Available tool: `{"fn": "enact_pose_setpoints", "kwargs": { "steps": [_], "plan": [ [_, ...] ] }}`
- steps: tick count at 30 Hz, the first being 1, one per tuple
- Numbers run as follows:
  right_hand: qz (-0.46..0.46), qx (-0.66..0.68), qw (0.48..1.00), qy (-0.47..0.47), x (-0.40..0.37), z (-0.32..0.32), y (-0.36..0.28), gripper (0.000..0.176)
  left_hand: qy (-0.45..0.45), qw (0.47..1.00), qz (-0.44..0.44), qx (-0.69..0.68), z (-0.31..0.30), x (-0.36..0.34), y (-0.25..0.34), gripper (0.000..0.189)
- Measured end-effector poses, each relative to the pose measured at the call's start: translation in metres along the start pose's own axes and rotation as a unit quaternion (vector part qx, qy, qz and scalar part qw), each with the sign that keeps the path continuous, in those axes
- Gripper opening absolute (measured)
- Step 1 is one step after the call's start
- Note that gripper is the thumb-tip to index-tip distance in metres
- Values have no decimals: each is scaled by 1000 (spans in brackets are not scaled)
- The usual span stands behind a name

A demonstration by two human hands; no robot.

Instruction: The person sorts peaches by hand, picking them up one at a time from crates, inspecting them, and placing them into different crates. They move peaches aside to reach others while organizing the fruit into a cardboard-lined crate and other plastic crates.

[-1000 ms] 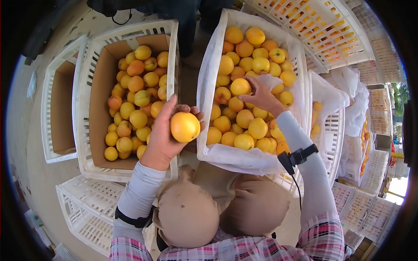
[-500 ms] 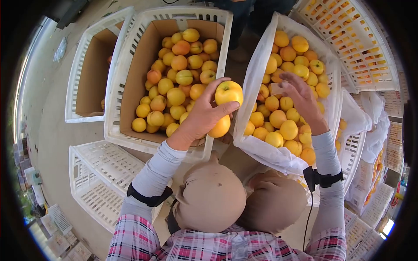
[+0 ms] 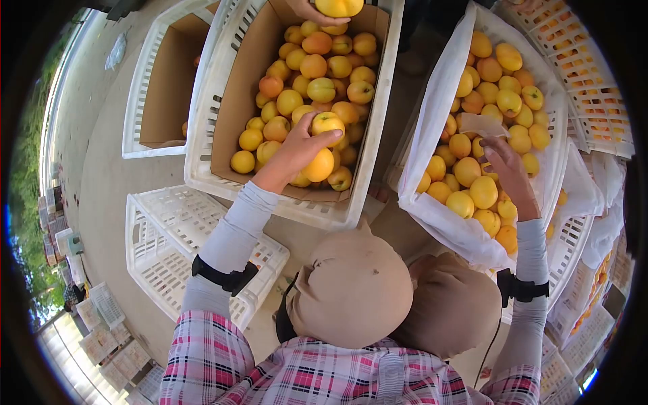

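Two yellow apricots (image 3: 328,125) are in the grip of my left hand (image 3: 291,154), one above the other, low over the fruit in the cardboard-lined crate (image 3: 196,162). My right hand (image 3: 511,170) reaches over the white-lined crate (image 3: 432,202), its fingers apart and slightly bent. Its fingertips are right at the apricots (image 3: 460,145) there, just below a small beige piece of paper or card (image 3: 482,125). My right palm is turned away from view.
Another person's hand (image 3: 307,9) holds an apricot at the top of the lined crate. A second cardboard-lined crate (image 3: 145,101) stands at left, with a white slatted crate (image 3: 175,229) below it. More filled crates (image 3: 587,81) stand at right.
My left hand has carried its two apricots leftward, over the cardboard-lined crate. My right hand has lowered closer to the fruit. Another person's hand with an apricot has appeared; the view has shifted.
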State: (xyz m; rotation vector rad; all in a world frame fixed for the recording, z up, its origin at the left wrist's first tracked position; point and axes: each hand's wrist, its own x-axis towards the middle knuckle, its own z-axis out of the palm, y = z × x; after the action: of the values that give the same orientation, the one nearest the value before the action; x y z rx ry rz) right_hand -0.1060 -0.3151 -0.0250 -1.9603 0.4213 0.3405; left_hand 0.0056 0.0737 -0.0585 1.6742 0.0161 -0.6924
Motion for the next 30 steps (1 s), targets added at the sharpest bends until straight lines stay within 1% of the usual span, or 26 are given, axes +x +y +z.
{"fn": "enact_pose_setpoints", "kwargs": {
  "steps": [2,3,5,6,7,9,10,12,13,15,16,17,19,20,21,23,24,26,30],
  "plan": [
    [5,-18,1000,-5,-2,0,1,40,-14,997,-70,37,-2,5,-7,63],
    [9,-32,999,-6,-3,1,1,40,-11,997,-72,36,-5,5,-7,63],
    [9,-32,999,-11,-7,1,0,40,-18,991,-80,104,-16,5,-7,64],
    [9,-33,999,-12,-10,1,1,40,-18,987,-69,141,-22,5,-10,62],
    [8,-32,999,-13,-11,-1,4,40,-16,987,-69,142,-26,4,-12,62],
    [17,-39,999,-9,-10,-4,10,40,-4,970,-22,244,-34,1,-15,62],
    [14,-36,999,-15,-10,-4,11,40,2,969,-25,246,-42,0,-20,62],
    [10,-54,998,-17,-13,-5,12,39,15,911,58,408,-59,-4,-29,70],
    [7,-50,999,-21,-13,-4,12,39,18,909,55,412,-67,-7,-29,70],
    [11,-69,997,-27,-13,-5,11,39,-15,899,29,438,-82,-13,-27,70],
    [10,-67,997,-30,-13,-4,13,39,-30,892,66,446,-87,-18,-28,60],
    [9,-65,997,-27,-12,-4,15,39,-28,892,62,447,-93,-20,-27,60],
    [8,-62,998,-29,-12,-3,17,39,-91,811,-54,575,-101,-26,-11,47],
    [5,-62,998,-30,-13,-3,16,39,-52,802,-48,593,-110,-25,-16,34],
    [2,-62,998,-29,-13,-3,16,39,-52,802,-49,593,-115,-25,-14,34],
    [2,-62,998,-30,-13,-5,18,39,-19,802,-67,593,-121,-22,-10,30],
    [3,-62,998,-31,-14,-6,20,40,-20,802,-68,593,-121,-20,-11,30],
    [7,-63,998,-27,-16,-6,20,39,-45,855,-40,516,-118,-17,-16,26],
    [10,-81,996,-22,-18,-8,21,38,-64,843,-13,534,-105,-5,-16,31]
  ]
}}
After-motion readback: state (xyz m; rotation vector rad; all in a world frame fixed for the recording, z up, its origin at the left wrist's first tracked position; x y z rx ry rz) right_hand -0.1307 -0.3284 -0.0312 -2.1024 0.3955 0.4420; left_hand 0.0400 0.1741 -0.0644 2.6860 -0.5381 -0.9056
